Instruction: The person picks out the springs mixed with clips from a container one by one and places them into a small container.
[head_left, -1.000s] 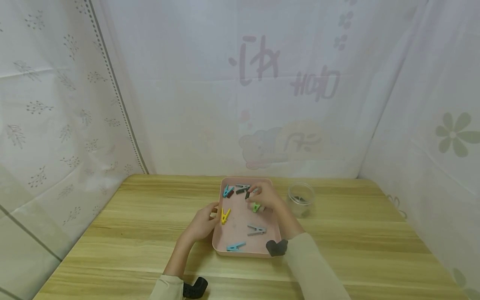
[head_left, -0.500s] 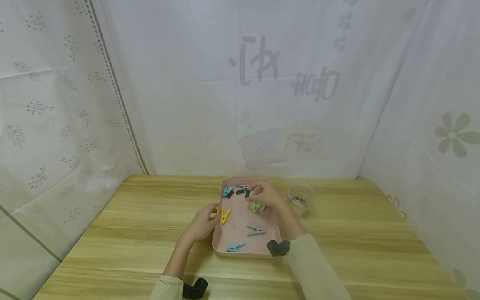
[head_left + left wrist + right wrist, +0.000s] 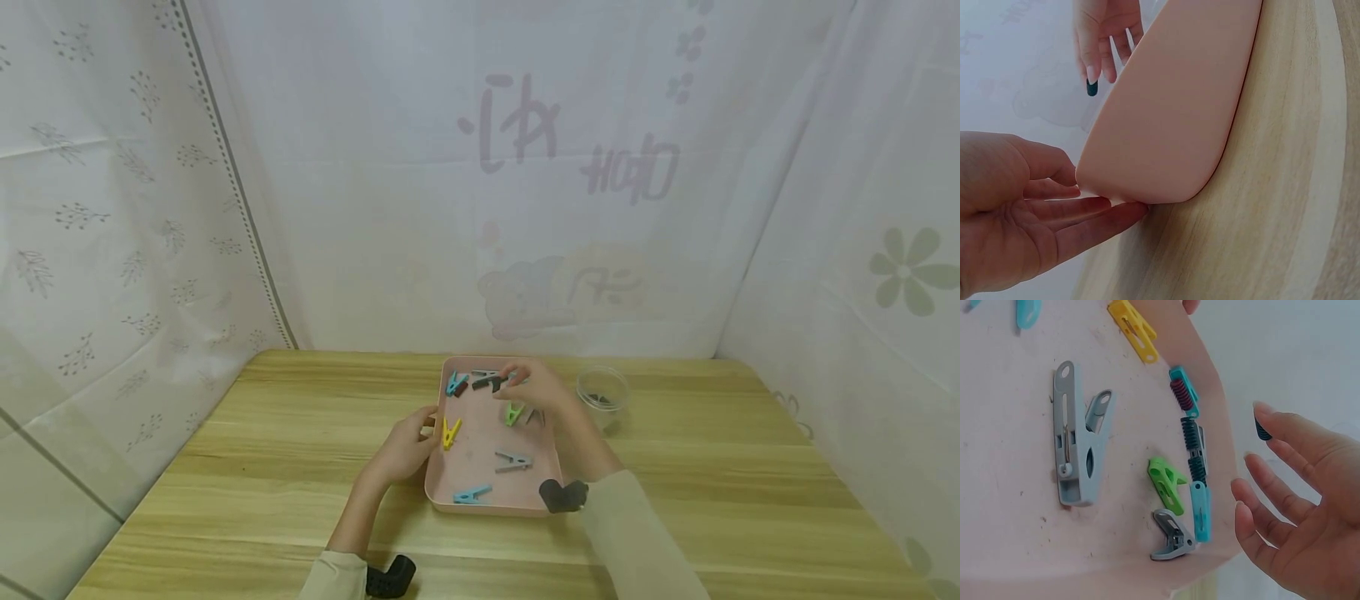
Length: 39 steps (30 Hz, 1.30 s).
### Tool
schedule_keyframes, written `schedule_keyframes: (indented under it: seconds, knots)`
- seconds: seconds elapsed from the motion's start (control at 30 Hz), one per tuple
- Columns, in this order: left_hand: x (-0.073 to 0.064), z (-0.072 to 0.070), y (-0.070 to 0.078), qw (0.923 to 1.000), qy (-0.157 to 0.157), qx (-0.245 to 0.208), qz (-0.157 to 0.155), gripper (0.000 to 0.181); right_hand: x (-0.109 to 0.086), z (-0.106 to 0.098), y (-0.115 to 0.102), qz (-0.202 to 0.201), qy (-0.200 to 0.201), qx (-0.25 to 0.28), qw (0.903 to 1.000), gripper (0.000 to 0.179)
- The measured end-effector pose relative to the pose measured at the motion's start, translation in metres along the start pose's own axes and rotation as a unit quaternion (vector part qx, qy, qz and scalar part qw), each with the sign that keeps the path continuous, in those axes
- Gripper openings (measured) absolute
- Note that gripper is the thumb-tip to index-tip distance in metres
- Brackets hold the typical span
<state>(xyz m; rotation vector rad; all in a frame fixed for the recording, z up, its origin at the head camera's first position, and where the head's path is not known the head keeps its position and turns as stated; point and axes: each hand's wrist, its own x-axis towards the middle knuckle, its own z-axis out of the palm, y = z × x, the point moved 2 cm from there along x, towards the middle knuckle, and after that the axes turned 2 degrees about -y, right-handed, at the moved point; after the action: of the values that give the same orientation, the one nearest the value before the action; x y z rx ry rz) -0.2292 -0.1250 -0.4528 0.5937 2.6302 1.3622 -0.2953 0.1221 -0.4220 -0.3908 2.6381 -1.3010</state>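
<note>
My left hand holds the left side of a pink tray, thumb at the rim and fingers against its outer wall in the left wrist view. Above the tray's far right part, my right hand pinches a small dark green ribbed piece between thumb and index finger; its other fingers are loosely bent. In the tray lie a yellow clothespin, a green clothespin, a grey clothespin and several others. A dark red ribbed piece and dark green ribbed pieces lie along the far wall.
Right of the tray, a clear round jar with dark pieces inside stands on the wooden table. White printed curtains enclose the table at the back and sides.
My right hand has shifted slightly to the right, still pinching the dark green ribbed piece, which has tilted a little. The left hand and tray have stayed in place.
</note>
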Motion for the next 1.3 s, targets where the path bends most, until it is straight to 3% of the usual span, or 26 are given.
schedule_keyframes:
  seconds: [0.4,1.1,1.3]
  knots:
    - [-0.001,0.0,0.002,1.0,0.0,-0.008,-0.003,0.043,-0.01,-0.008,0.001,-0.021,0.008,-0.018,0.9996,0.042]
    - [0.005,0.002,0.0,0.9998,-0.003,-0.009,-0.016,0.047,-0.03,-0.021,0.004,-0.02,0.041,0.005,0.9989,0.038]
    - [0.005,0.002,-0.002,0.9999,-0.003,-0.008,-0.015,0.047,-0.037,-0.023,0.003,-0.037,0.043,0.011,0.9983,0.033]
